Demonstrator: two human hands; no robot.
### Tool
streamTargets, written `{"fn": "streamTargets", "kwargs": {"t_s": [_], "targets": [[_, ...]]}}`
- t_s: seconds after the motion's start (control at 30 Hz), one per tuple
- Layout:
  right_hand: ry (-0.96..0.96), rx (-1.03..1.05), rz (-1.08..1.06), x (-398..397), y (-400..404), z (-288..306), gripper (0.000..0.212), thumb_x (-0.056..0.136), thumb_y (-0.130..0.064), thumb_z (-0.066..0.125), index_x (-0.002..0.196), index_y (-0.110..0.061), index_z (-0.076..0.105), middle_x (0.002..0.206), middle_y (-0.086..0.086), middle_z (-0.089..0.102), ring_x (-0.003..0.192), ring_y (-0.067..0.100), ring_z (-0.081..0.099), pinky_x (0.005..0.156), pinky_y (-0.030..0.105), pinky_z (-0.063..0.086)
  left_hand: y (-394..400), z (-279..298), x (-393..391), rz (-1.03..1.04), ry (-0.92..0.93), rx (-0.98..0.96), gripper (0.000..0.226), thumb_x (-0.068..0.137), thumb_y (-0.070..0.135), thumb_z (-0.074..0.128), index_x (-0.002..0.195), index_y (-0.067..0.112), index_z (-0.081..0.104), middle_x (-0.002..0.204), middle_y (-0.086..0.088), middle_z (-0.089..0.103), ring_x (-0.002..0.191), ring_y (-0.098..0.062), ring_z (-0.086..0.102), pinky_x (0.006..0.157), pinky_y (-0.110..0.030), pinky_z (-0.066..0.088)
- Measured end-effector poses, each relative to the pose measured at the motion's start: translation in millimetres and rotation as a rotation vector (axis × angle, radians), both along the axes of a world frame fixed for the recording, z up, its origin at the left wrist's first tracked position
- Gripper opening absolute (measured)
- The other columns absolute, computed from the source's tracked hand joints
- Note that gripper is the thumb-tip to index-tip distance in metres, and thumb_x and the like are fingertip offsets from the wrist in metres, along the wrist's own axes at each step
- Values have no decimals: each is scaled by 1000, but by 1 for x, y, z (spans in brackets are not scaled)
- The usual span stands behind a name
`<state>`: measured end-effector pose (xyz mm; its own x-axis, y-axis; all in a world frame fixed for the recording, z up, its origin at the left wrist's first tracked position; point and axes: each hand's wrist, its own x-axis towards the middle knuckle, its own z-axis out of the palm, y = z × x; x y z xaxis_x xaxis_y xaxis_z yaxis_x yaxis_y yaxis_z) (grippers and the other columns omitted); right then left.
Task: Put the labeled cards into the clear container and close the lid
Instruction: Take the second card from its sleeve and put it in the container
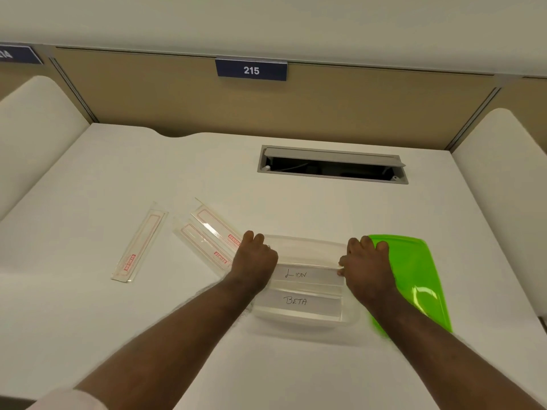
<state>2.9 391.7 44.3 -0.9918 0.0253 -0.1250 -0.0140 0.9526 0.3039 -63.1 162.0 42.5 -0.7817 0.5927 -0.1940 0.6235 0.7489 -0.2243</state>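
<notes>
Two cards already lie inside the clear container [305, 316] on the white desk [148, 335]; its green lid [414, 273] rests just right, partly under the right hand [365, 261]. Both hands pinch the ends of the LION card [307, 274], the left hand [256, 255] curled at the container's left rim. Thin and light, probably slippery, the card is best taken by its short edges. The BETA card [299, 300] sits nearer.
</notes>
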Motion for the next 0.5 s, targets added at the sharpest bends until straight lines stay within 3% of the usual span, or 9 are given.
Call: {"fn": "streamTargets", "kwargs": {"t_s": [0.27, 0.5], "targets": [[-91, 84, 4, -3, -13, -5, 19, 87, -25, 55, 98, -19, 69, 112, 7, 54, 111, 32, 44, 93, 47, 29, 8, -9, 0, -73, 8, -76, 19, 78, -1, 52, 77, 14, 64, 79, -3, 70, 91, -27, 51, 93, -39, 32], [-111, 89, 10, -7, -19, -7, 28, 83, -13, 46, 99, -17, 68, 112, 8, 55, 110, 32, 44, 96, 47, 30, 11, -12, -4, -82, 2, -103, 17, 82, -1, 55, 80, 12, 65, 82, -2, 71, 91, -27, 50, 91, -39, 32]]}}
